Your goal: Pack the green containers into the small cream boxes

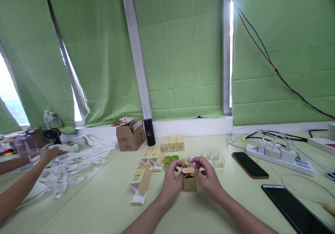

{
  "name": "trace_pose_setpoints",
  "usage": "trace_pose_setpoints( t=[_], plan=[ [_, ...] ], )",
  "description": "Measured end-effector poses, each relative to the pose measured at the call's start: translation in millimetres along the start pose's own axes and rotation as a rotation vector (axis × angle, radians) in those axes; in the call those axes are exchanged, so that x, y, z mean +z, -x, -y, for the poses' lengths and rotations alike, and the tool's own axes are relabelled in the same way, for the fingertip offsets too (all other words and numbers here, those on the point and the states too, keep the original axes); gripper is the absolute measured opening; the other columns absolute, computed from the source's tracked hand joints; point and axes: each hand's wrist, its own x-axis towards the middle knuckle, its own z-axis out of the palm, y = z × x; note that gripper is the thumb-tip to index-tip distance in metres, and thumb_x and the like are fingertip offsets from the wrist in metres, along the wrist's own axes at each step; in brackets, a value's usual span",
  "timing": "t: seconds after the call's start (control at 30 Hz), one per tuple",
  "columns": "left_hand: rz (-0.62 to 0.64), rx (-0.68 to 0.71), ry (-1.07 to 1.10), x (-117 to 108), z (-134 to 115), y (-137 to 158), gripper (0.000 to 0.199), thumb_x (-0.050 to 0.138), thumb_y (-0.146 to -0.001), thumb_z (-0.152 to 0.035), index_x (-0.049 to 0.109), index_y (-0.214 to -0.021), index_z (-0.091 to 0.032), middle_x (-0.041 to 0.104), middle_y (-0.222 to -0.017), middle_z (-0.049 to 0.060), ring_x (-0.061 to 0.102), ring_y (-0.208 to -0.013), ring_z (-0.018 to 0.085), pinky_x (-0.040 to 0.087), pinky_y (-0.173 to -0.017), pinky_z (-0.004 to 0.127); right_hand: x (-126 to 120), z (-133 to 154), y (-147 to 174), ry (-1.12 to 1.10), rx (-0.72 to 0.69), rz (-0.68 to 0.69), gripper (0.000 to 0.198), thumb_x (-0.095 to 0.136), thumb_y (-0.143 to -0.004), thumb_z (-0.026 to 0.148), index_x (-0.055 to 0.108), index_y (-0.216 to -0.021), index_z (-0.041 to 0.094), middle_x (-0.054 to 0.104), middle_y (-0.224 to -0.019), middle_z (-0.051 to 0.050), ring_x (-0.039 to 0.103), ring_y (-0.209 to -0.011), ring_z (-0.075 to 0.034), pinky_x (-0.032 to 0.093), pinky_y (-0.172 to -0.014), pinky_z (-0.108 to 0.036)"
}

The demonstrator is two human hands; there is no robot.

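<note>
A small brown cardboard box (189, 185) stands upright on the table in front of me, its top flaps raised. My left hand (172, 178) is closed at the box's upper left edge, thumb and fingers curled by the flap. On the other side, my right hand (208, 176) pinches at the upper right edge. Just beyond my hands sit green square cups (170, 159) and clear plastic cups (214, 156) with small yellow items inside. To the left, an opened box (141, 179) with a green label lies with its flap out, near two similar boxes (156, 157).
Three closed boxes (173, 143) stand farther back, near a black cylinder (149, 132) and a larger carton (131, 135). Phones (250, 165) and a power strip (281, 157) with cables lie right. Another person's arms (31, 171) reach over white straps (68, 167) at left.
</note>
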Motion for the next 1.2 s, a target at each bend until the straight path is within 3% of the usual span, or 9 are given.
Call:
trace_pose_setpoints(
  t=[0.3, 0.43, 0.6, 0.87, 1.2],
  plan=[
    [-0.013, 0.027, -0.057, -5, 0, 1, 0.011, 0.063, -0.081, -0.019, 0.065, -0.091, -0.022, 0.072, -0.101, 0.007, 0.064, -0.101, 0.027, 0.044, -0.088, 0.038, -3, -1, -1, 0.072, -0.066, 0.009, 0.013, 0.060, -0.088, 0.036, 0.063, -0.091, 0.024, 0.058, -0.084, -0.003, 0.055, -0.074, -0.019, 0.043, -0.056, -0.027],
    [-0.073, 0.175, -0.097, -14, -2, 3, 0.027, 0.056, -0.076, -0.010, 0.066, -0.098, -0.023, 0.068, -0.103, 0.008, 0.060, -0.106, 0.028, 0.044, -0.094, 0.041, -4, -5, 0, 0.106, -0.102, 0.019, 0.010, 0.059, -0.091, 0.033, 0.062, -0.092, 0.024, 0.058, -0.083, -0.003, 0.055, -0.074, -0.020, 0.042, -0.056, -0.027],
    [-0.003, 0.344, -0.215, -23, -13, 5, 0.011, 0.060, -0.086, -0.021, 0.068, -0.093, -0.023, 0.066, -0.090, 0.009, 0.056, -0.095, 0.029, 0.045, -0.086, 0.041, -6, -3, 0, 0.139, -0.149, 0.037, 0.010, 0.060, -0.090, 0.033, 0.064, -0.091, 0.024, 0.058, -0.081, -0.003, 0.054, -0.070, -0.019, 0.042, -0.056, -0.028],
    [0.081, 0.362, -0.356, -23, -13, 7, 0.008, 0.063, -0.085, -0.020, 0.069, -0.089, -0.024, 0.064, -0.078, 0.007, 0.055, -0.083, 0.028, 0.039, -0.076, 0.039, -7, -7, 2, 0.214, -0.216, 0.082, 0.001, 0.060, -0.087, 0.025, 0.061, -0.087, 0.025, 0.057, -0.079, -0.002, 0.054, -0.069, -0.019, 0.041, -0.056, -0.029],
    [0.098, 0.390, -0.424, -22, -11, 9, 0.014, 0.062, -0.080, -0.011, 0.065, -0.083, -0.024, 0.063, -0.074, 0.006, 0.056, -0.078, 0.026, 0.036, -0.072, 0.038, -8, -7, 3, 0.230, -0.232, 0.096, 0.007, 0.060, -0.080, 0.019, 0.060, -0.083, 0.025, 0.055, -0.075, 0.000, 0.051, -0.066, -0.019, 0.038, -0.057, -0.029]
  ],
)
